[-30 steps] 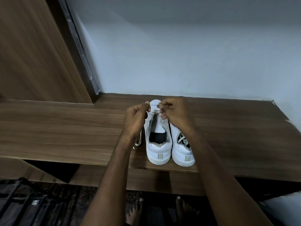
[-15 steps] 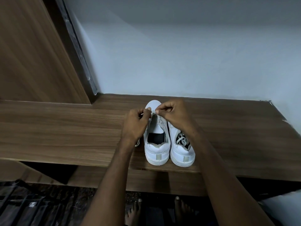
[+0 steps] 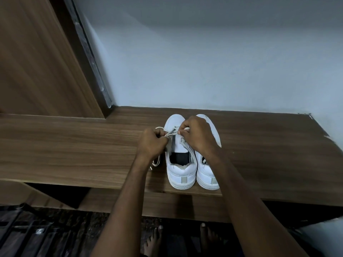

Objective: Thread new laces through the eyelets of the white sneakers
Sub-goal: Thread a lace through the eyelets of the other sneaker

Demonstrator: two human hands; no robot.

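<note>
**A:** ok so where's everything sitting right now?

**B:** Two white sneakers side by side near the front edge of the wooden worktop (image 3: pixel 74 145), heels toward the person, toes toward the wall (image 3: pixel 204 62). The left sneaker (image 3: pixel 181 175) is the one being worked on, the right sneaker (image 3: pixel 208 178) touches it along the side.

**A:** and the hands?

**B:** Left hand (image 3: pixel 151 143) is curled up, fingers pinching the lace (image 3: pixel 156 163) just at the left edge of the left sneaker's eyelet row. A loop of it pokes out above the knuckles and the loose end trails down onto the worktop left of the shoe. Right hand (image 3: pixel 197 135) is over the front of the shoes, fingers curled and pinching a bit of lace at the far end of the tongue opening. Can't tell which eyelet exactly, too small.

**A:** anything different from half a second ago?

**B:** Yeah, the hands have pulled apart a little. Before they were nearly touching over the toe, now there's a gap with a short taut bit of lace between them. Left hand dropped slightly nearer. Also the right sneaker's toe shows more now. Shoes themselves haven't shifted.

**A:** anything else?

**B:** Bare feet (image 3: pixel 154 242) on the dark floor below the worktop, a wooden panel (image 3: pixel 37 62) far left.
</note>
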